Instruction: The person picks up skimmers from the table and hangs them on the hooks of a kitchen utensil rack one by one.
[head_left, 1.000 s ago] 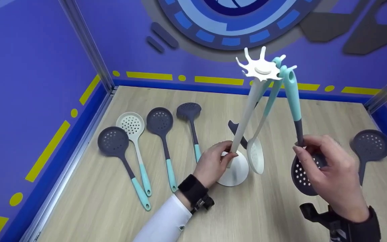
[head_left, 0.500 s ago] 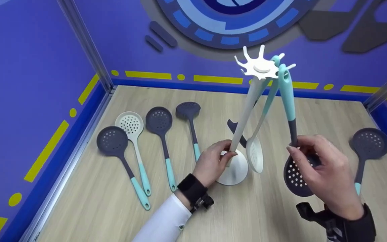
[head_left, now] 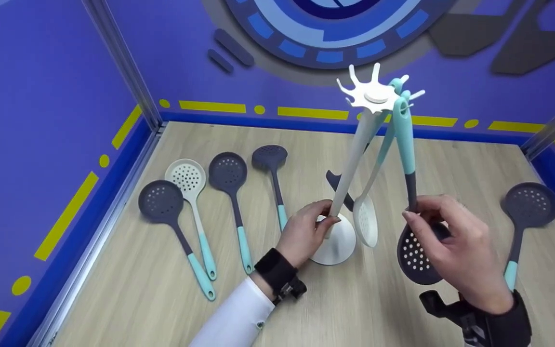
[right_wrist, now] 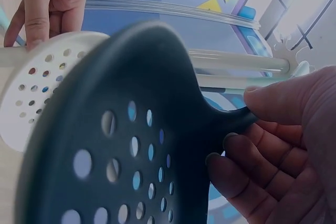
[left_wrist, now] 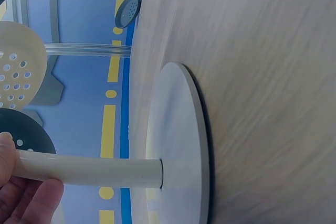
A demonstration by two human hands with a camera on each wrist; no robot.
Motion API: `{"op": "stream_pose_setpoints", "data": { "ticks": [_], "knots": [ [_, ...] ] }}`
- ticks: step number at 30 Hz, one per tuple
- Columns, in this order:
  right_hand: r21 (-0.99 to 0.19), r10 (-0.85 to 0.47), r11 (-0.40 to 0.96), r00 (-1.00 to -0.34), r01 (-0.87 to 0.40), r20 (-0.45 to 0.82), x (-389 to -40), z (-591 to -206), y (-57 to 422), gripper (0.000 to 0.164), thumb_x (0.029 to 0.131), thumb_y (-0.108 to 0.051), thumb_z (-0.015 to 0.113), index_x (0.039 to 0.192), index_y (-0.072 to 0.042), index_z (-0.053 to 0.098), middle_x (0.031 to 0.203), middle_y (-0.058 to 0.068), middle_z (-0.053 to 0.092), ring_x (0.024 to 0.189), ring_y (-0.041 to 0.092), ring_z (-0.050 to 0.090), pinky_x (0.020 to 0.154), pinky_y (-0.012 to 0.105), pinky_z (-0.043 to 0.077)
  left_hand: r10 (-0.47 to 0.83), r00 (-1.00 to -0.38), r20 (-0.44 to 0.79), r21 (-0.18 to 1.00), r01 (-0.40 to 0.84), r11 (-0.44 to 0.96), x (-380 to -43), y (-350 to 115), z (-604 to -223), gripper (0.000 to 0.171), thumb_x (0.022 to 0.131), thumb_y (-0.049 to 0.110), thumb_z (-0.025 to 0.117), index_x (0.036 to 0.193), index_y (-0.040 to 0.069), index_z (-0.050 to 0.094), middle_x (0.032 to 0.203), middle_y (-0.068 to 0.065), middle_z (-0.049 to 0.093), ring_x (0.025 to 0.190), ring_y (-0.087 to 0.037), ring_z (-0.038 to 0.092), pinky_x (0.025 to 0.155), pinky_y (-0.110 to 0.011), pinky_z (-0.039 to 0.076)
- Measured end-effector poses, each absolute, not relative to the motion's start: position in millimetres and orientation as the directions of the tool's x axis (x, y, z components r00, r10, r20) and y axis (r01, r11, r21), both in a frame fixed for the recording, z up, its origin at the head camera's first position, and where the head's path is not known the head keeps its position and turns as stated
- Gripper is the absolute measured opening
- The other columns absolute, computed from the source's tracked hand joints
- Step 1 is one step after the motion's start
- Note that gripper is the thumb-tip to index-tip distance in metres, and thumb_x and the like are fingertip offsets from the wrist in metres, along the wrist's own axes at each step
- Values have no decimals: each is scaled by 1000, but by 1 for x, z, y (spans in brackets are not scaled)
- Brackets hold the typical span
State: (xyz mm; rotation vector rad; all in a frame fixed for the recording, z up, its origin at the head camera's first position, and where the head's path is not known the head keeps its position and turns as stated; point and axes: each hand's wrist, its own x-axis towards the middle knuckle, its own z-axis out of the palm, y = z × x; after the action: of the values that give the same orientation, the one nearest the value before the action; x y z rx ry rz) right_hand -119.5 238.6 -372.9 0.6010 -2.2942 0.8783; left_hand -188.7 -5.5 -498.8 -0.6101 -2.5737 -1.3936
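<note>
My left hand (head_left: 304, 233) grips the lower pole of a white utensil stand (head_left: 354, 154) with a round base and a crown of hooks. My right hand (head_left: 460, 248) pinches the dark shaft of a skimmer (head_left: 416, 255), head down, close above the table. The looped end of its turquoise handle (head_left: 404, 137) overlaps a hook at the crown's right. A white skimmer (head_left: 365, 221) hangs beside the pole, and a dark utensil (head_left: 334, 179) hangs behind it, partly hidden. In the right wrist view, the dark perforated bowl (right_wrist: 142, 114) fills the foreground.
On the wooden table (head_left: 128, 294), a dark skimmer (head_left: 162, 201), a white one (head_left: 187, 177) and further dark ones (head_left: 229, 172) lie at left. Another dark skimmer (head_left: 532, 205) lies at right. Blue panels (head_left: 46, 144) enclose the table at the back and sides.
My right hand has moved left with the dark skimmer, bringing its handle's loop from beside the crown onto a hook's position. My left hand stays on the pole.
</note>
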Motion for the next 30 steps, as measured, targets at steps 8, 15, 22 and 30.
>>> {"op": "stream_pose_setpoints", "data": {
  "ticks": [8, 15, 22, 30],
  "knots": [
    [-453, -198, 682, -741, -574, 642, -118, -375, 234, 34, 82, 8, 79, 111, -8, 71, 94, -4, 69, 79, -1, 57, 78, 5, 47, 287, -903, 319, 782, 422, 459, -190, -6, -500, 26, 100, 32, 64, 124, 22, 66, 111, 5, 72, 106, -3, 67, 81, -12, 56],
    [-481, -208, 689, -783, -542, 586, -116, -375, 232, 29, 88, 1, 77, 114, -8, 70, 96, -5, 70, 80, 1, 59, 79, 5, 48, 287, -906, 311, 782, 415, 464, -190, -5, -499, 26, 100, 33, 65, 123, 22, 66, 111, 6, 72, 105, -3, 67, 81, -13, 56],
    [-479, -215, 661, -758, -577, 616, -118, -378, 226, 29, 86, 4, 78, 112, -8, 71, 95, -5, 71, 78, 1, 60, 76, 5, 50, 278, -909, 311, 781, 412, 470, -191, -5, -500, 26, 99, 33, 66, 123, 22, 67, 109, 6, 72, 103, -3, 67, 80, -12, 56],
    [-489, -209, 668, -773, -560, 600, -117, -381, 218, 26, 87, 1, 78, 111, -5, 70, 94, -3, 71, 77, 2, 62, 77, 5, 51, 274, -908, 318, 780, 415, 469, -190, -5, -499, 25, 99, 32, 66, 122, 21, 67, 109, 5, 72, 103, -4, 67, 80, -12, 56]
  ]
}}
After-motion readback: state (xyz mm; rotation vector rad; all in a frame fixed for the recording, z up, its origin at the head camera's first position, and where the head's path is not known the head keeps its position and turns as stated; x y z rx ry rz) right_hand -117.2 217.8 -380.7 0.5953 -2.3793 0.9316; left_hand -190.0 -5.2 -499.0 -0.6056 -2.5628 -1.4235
